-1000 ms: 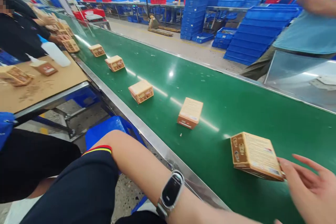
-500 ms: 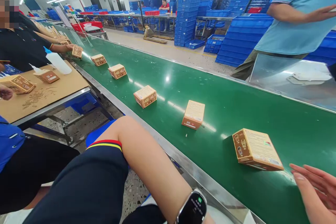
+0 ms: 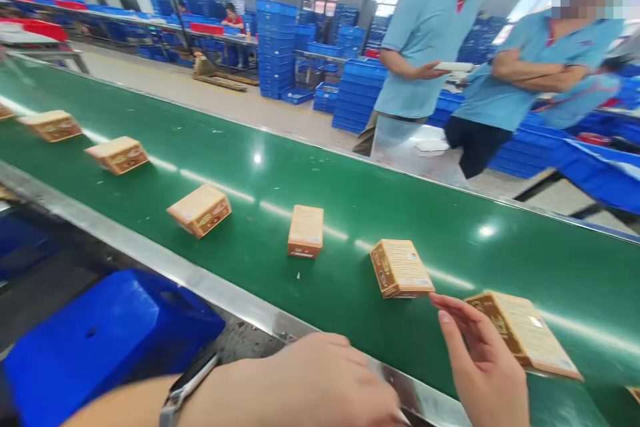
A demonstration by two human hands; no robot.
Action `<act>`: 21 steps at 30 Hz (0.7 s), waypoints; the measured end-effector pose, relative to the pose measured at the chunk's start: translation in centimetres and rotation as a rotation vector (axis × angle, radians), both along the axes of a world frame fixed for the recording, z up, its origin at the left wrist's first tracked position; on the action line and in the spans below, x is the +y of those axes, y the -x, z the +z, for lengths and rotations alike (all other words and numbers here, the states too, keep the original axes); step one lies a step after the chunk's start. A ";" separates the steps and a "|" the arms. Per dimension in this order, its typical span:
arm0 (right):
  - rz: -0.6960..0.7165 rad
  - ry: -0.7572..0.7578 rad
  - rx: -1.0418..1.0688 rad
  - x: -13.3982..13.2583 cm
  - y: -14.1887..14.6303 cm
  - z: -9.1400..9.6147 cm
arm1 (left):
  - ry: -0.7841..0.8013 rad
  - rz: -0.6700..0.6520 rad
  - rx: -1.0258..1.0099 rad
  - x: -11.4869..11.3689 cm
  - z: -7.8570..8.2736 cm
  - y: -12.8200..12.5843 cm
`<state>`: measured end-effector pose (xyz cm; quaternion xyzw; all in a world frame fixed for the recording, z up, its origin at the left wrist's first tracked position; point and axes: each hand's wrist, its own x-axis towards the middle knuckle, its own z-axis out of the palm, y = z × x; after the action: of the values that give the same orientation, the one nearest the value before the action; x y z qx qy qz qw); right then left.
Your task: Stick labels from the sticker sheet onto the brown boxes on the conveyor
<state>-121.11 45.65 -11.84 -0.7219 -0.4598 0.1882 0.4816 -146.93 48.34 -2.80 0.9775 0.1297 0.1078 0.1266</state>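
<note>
The right hand (image 3: 483,367) is held open, fingers straight and close together. Nothing is gripped. The fingertips are set at the near left end of the box (image 3: 530,340), though actual contact cannot be confirmed. The box lies flat on the belt (image 3: 350,200) at the lower right, askew to the belt's length. With so flat a hand, the box is likely to be pushed rather than held, and it may be turned further or slid out of reach. The next box (image 3: 401,268) lies near on the left and could be struck by a sideways sweep. If the belt is running, the two may be crowded together. The left hand (image 3: 320,383) is laid by the rail (image 3: 150,257) with its fingers hidden, so its state cannot be told. Skin may be pinched there.
</note>
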 end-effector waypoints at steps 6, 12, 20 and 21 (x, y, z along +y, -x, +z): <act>0.325 0.142 -0.111 -2.2 0.2 2.6 | 0.925 0.620 -0.259 0.8 -5.1 1.7; 0.135 0.045 -0.415 -1.6 -1.2 5.4 | 1.003 0.658 -0.316 1.1 -6.9 1.4; 0.590 -0.300 -0.517 1.1 6.5 4.0 | 0.837 0.560 -0.234 1.3 -8.0 0.4; 0.590 -0.312 -0.530 1.3 7.0 3.5 | 0.835 0.548 -0.232 1.3 -8.1 0.4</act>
<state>-128.12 46.96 -8.33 -0.5012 -0.7777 0.0542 0.3755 -147.33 49.63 -10.94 0.7553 0.3985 0.1837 0.4869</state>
